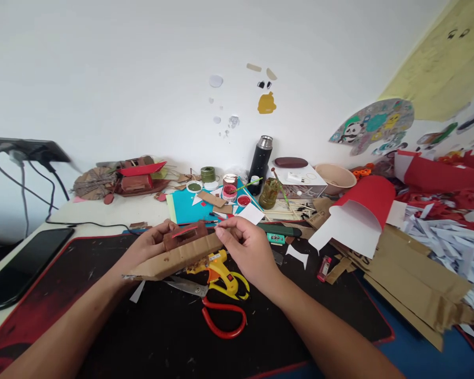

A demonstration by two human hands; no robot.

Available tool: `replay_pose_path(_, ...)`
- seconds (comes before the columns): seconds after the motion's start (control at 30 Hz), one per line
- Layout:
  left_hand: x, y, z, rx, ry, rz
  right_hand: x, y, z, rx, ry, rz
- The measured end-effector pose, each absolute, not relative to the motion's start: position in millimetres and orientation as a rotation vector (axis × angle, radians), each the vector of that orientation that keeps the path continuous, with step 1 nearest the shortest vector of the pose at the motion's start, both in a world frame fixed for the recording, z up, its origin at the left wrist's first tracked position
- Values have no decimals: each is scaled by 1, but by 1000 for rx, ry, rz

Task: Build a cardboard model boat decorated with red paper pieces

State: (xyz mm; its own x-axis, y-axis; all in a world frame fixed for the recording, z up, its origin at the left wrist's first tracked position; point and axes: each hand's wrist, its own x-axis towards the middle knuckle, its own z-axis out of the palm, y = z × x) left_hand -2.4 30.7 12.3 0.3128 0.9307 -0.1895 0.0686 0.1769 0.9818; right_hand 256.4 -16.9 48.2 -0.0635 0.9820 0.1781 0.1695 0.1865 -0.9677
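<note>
My left hand (150,247) holds a long strip of brown cardboard (181,257) with a small brown block and a red paper piece (185,233) on top of it. My right hand (247,247) pinches the strip's right end, fingers closed on its edge. Both hands hover above the black desk mat (114,326). Just under the strip lie a yellow glue gun (219,268) and red-handled scissors (217,310).
A black phone (19,266) lies at the left. A black flask (260,163), paint pots (229,190), a jar (269,193) and teal paper (189,208) stand behind. A rolled red sheet (359,216), torn cardboard (414,284) and paper scraps fill the right side. A red lighter (324,267) lies nearby.
</note>
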Motion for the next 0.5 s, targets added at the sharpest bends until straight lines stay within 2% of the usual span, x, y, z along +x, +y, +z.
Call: replay_pose_path(0.5,2,29,15,1351,1045,671,255,-18,70,-1335,-1878,680)
